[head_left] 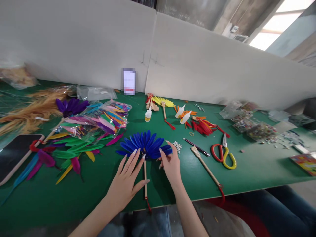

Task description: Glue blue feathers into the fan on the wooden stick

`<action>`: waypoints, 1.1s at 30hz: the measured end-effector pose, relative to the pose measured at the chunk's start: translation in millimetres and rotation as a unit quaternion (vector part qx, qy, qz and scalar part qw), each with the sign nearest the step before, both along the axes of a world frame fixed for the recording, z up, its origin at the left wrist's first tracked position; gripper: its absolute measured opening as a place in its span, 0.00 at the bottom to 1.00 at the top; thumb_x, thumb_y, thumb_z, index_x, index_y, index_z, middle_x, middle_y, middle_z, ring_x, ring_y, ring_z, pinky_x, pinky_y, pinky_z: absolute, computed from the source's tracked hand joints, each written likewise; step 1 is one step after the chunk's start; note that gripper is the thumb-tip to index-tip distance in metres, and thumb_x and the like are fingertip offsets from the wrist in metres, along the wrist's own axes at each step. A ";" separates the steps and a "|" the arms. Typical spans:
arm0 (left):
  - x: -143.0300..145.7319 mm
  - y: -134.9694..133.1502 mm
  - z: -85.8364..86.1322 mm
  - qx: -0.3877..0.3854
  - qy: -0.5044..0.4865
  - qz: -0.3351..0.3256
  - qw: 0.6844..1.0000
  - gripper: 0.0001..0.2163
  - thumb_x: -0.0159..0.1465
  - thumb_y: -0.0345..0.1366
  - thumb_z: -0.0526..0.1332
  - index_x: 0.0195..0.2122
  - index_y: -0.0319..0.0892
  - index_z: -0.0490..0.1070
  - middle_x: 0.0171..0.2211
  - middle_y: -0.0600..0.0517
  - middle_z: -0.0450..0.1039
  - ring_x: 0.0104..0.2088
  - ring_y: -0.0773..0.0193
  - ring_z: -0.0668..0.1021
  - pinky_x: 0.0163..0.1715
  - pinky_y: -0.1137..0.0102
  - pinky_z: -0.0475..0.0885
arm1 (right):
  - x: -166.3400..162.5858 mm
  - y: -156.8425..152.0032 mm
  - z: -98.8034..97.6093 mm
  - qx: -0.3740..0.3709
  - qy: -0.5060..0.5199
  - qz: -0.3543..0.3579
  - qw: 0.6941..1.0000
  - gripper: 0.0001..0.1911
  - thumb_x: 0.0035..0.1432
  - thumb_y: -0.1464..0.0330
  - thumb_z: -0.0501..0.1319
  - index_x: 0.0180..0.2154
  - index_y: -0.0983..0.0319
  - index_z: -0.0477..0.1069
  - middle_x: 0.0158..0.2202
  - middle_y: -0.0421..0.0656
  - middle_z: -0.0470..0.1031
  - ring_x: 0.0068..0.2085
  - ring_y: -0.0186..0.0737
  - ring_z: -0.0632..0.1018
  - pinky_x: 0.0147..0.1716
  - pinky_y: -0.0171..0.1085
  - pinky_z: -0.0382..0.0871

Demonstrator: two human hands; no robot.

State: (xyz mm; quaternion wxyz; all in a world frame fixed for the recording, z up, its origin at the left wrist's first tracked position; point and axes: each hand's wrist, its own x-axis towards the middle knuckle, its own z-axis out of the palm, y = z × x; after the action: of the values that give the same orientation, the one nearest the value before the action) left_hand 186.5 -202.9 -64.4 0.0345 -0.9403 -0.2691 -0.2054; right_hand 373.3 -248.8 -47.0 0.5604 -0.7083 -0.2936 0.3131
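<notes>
A fan of blue feathers [140,142] lies spread on the table in front of me, its thin wooden handle [145,179] pointing toward me with a red tassel [148,204] at the end. My left hand [130,176] rests flat on the lower left of the fan. Its fingers are stretched out near the feathers' base, and the thumb crosses the handle. At the fan's right edge, my right hand [171,164] has its fingers bent round a blue feather [166,152]; the exact grip is partly hidden. Small white beads [177,147] lie just beyond that hand.
Right of my hands are a pen [197,147], a bare wooden fan stick [207,168] and scissors [223,153]. Glue bottles [148,115] and a yellow feather fan [164,101] stand or lie behind. Loose coloured feathers [71,149] and a phone [18,156] occupy the left.
</notes>
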 end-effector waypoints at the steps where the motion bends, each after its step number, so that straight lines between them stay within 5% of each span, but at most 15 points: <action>1: 0.1 0.0 0.0 0.001 0.001 0.000 1.000 0.31 0.66 0.53 0.47 0.66 0.40 0.49 0.64 0.44 0.54 0.64 0.52 0.57 0.62 0.58 0.48 | -0.2 0.2 0.1 0.001 0.001 -0.002 1.000 0.30 0.55 0.56 0.61 0.56 0.60 0.58 0.20 0.37 0.72 0.17 0.37 0.71 0.15 0.33 0.68; 33: -1.0 -0.4 -1.9 -0.014 0.012 0.001 1.000 0.31 0.66 0.52 0.50 0.66 0.43 0.49 0.66 0.45 0.49 0.65 0.53 0.54 0.62 0.58 0.48 | -0.2 1.4 0.3 0.008 -0.005 -0.004 1.000 0.31 0.55 0.56 0.61 0.56 0.61 0.57 0.19 0.36 0.72 0.15 0.36 0.69 0.13 0.33 0.66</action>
State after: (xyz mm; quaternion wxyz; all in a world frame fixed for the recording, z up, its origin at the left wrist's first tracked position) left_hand 185.5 -203.3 -66.2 0.0253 -0.9427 -0.2728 -0.1904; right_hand 373.1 -247.4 -46.7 0.5660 -0.7063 -0.2959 0.3053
